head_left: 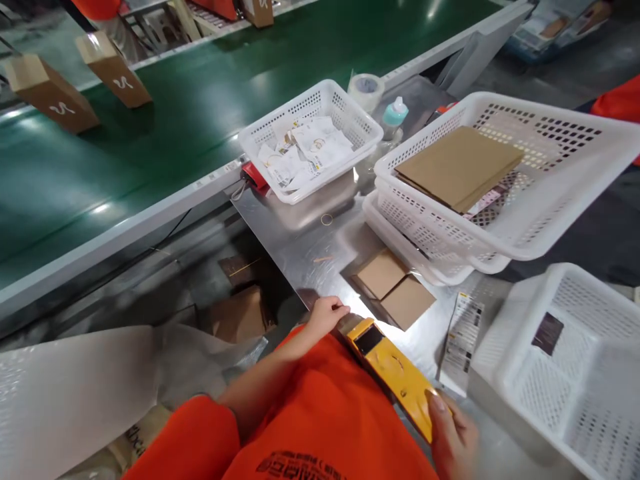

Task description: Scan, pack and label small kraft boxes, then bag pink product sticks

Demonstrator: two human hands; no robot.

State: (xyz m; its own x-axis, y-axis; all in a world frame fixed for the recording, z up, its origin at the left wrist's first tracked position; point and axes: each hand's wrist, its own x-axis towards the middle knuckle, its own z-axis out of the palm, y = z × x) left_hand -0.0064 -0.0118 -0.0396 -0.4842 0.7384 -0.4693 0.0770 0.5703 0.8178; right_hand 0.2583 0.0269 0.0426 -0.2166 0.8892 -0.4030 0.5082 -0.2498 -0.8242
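Note:
A long yellow box [393, 372] with a dark window lies tilted at the near edge of the steel table [310, 250]. My left hand [326, 313] is curled round its far end, and my right hand [453, 435] grips its near end. Just beyond it, a small brown cardboard box [394, 288] lies with its flaps open. A printed leaflet [461, 340] rests to the right of the yellow box. My orange shirt fills the bottom of the view.
A small white basket of plastic packets [310, 137] stands at the back. Stacked white baskets [505, 180] hold flat cardboard. Another white basket [565, 360] sits near right. Tape roll [366, 90], small bottle [395, 112]. Brown cartons [50, 93] ride the green conveyor [200, 100].

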